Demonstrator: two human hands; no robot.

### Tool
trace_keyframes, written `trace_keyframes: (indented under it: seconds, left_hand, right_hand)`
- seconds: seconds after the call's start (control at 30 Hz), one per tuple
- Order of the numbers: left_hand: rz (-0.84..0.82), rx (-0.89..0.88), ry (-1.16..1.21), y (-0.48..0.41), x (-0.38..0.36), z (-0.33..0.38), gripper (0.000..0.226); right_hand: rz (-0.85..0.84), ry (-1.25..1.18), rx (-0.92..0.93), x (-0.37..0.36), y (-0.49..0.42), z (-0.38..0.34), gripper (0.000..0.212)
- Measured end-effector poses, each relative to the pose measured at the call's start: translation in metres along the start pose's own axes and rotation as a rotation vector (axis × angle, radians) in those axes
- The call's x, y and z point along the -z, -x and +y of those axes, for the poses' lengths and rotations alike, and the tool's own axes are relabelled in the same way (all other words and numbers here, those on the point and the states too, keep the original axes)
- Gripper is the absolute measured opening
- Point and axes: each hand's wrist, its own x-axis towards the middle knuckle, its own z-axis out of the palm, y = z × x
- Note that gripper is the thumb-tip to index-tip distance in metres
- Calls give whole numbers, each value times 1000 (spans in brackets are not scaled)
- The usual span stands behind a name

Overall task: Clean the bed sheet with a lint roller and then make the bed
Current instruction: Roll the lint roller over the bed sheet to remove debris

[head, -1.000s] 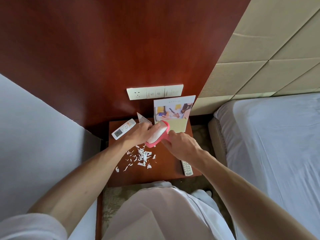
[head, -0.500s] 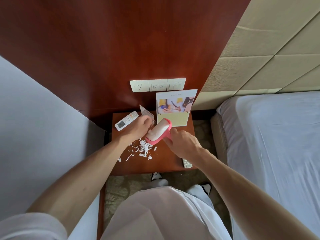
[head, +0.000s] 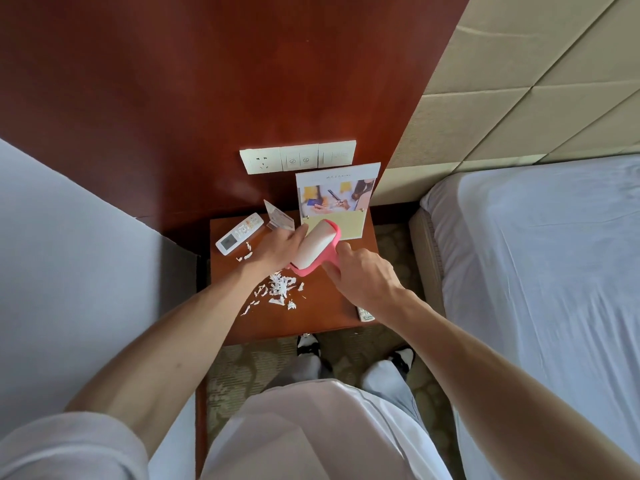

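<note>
I hold a pink lint roller with a white sticky drum above a wooden nightstand. My right hand grips its pink handle from the right. My left hand is on the left side of the drum, fingers curled against it. A scatter of white paper scraps lies on the nightstand just below the roller. The bed with its white sheet lies to the right.
On the nightstand stand a white remote, a small clear card holder, a leaflet stand and another remote partly under my right wrist. A socket panel is on the wood wall. White bedding lies left. My feet stand on patterned carpet.
The view has pulled back and my feet have come into sight. Both hands stay on the roller over the scraps, and the roller has tilted slightly more upright.
</note>
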Motion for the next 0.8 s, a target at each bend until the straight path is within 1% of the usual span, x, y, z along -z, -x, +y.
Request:
trace_keyframes:
  seconds: [0.1,0.17,0.2,0.3,0.37,0.4,0.47,0.57,0.63,0.7,0.8]
  left_hand:
    - [58,-69,-106,-2,2,2,46]
    - [114,-90,-102,-6,2,8,36]
    - [107,-97,-80,-6,1,13,34]
    - [-33,-128,-48,-4,1,28,38]
    - [-88,-129,-124,0,0,32,50]
    - [-87,-127,-159,1,-1,33,55]
    - [-45,-114,-185,1,-4,29,58]
    - [53,-97,-172,-6,-4,18,53]
    - [81,-104,-169,-9,-2,13,50]
    - [32,-111,-132,-7,-3,17,50]
    - [-155,-87,-68,-3,-5,28,53]
  right_hand:
    - [-17,7,-34,-2,0,-3,37]
    - [-13,-8,-58,-3,0,-3,37]
    - [-12,-14,-70,-2,0,-3,37]
    - [-11,-31,-85,1,-1,-4,38]
    - [1,-47,-83,3,-2,-3,40]
    - [6,-48,-83,3,-2,-2,41]
    - [4,-33,-86,5,-2,1,41]
    - [1,-19,-103,5,1,7,40]
    - [-1,-37,-111,4,1,10,40]
    - [-7,-43,-111,4,1,12,40]
    - [-3,-40,-99,5,-1,10,41]
